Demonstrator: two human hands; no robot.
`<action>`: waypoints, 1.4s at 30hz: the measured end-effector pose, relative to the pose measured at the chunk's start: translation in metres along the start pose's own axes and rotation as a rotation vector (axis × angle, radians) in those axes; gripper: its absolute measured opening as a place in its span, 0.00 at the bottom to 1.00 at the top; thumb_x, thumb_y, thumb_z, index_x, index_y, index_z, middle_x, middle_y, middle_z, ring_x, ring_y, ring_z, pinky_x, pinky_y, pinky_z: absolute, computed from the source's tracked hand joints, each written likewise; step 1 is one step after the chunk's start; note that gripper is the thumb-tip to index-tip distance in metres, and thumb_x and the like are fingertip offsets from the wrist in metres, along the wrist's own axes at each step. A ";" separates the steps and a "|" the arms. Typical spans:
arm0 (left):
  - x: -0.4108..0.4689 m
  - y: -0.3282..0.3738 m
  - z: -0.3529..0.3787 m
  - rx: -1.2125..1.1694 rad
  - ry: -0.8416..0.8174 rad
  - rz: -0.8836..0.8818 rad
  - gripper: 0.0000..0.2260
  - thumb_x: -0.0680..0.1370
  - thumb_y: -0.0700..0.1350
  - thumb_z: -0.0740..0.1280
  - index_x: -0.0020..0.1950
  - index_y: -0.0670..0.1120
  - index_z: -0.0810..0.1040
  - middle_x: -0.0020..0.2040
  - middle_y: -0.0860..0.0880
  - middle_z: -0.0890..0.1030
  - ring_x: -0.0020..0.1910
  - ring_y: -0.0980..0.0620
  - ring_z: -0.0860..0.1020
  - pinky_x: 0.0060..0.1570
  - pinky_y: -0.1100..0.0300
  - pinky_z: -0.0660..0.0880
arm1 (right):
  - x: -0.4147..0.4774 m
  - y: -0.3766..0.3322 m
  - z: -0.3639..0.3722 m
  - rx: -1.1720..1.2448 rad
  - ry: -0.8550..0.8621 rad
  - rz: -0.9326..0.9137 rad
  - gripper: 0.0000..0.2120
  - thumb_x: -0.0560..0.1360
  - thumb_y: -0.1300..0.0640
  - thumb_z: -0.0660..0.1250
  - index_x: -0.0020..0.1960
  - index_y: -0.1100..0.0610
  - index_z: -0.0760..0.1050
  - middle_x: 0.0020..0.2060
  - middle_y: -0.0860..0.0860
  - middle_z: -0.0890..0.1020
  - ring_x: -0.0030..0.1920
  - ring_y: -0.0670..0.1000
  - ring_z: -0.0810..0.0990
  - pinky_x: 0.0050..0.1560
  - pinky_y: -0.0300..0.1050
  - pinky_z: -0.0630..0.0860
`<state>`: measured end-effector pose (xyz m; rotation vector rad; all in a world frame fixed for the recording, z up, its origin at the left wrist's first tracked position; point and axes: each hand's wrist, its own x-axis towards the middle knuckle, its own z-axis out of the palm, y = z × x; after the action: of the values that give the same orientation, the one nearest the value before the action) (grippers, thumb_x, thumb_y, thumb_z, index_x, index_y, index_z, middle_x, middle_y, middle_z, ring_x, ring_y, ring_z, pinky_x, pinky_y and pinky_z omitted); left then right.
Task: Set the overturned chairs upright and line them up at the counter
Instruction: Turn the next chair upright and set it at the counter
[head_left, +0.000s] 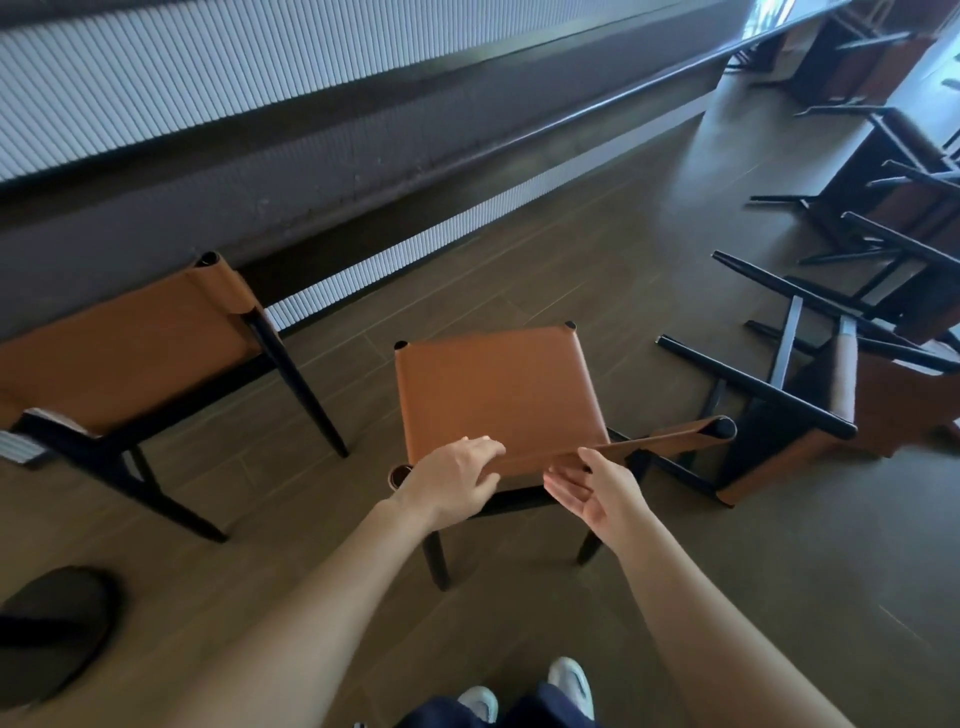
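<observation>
The left hand (457, 480) curls over the top strap of the middle chair (493, 395), gripping its back, likely to steer it. The right hand (597, 493) lies slack and palm-up, fingertips just touching the same strap, holding nothing. That chair stands upright on the floor (623, 260), tan leather seat flat on thin black legs, facing the worktop (519, 57) but well short of it. I'd guess it needs nudging forward, into line with the upright chair (130, 353) on its left, which sits closer in. To the right a tipped chair (779, 395) lies with its legs in the air, with more toppled ones (893, 208) beyond.
</observation>
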<state>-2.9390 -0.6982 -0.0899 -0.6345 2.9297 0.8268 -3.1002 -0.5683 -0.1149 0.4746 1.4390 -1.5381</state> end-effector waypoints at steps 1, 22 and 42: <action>-0.001 0.008 0.005 0.011 0.045 0.047 0.17 0.81 0.45 0.62 0.69 0.44 0.73 0.70 0.48 0.74 0.72 0.53 0.68 0.70 0.67 0.56 | 0.002 -0.004 -0.009 -0.008 0.000 0.001 0.05 0.81 0.59 0.63 0.52 0.62 0.72 0.49 0.65 0.82 0.46 0.62 0.85 0.38 0.53 0.82; 0.050 0.079 0.048 -1.814 0.512 -1.088 0.22 0.82 0.49 0.63 0.72 0.41 0.66 0.63 0.34 0.76 0.59 0.37 0.77 0.62 0.43 0.73 | 0.043 -0.070 -0.059 -0.168 -0.144 0.147 0.08 0.80 0.61 0.65 0.55 0.65 0.71 0.54 0.65 0.80 0.53 0.62 0.82 0.42 0.54 0.80; 0.080 0.042 0.032 -1.835 0.640 -1.332 0.14 0.79 0.32 0.59 0.65 0.37 0.68 0.64 0.37 0.73 0.62 0.36 0.75 0.41 0.42 0.79 | 0.061 -0.079 -0.034 -0.141 -0.062 0.139 0.14 0.79 0.67 0.61 0.64 0.66 0.67 0.48 0.61 0.72 0.52 0.65 0.77 0.50 0.60 0.78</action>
<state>-3.0308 -0.6797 -0.1080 -2.4183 0.2497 2.6852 -3.2045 -0.5696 -0.1279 0.4283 1.4252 -1.3207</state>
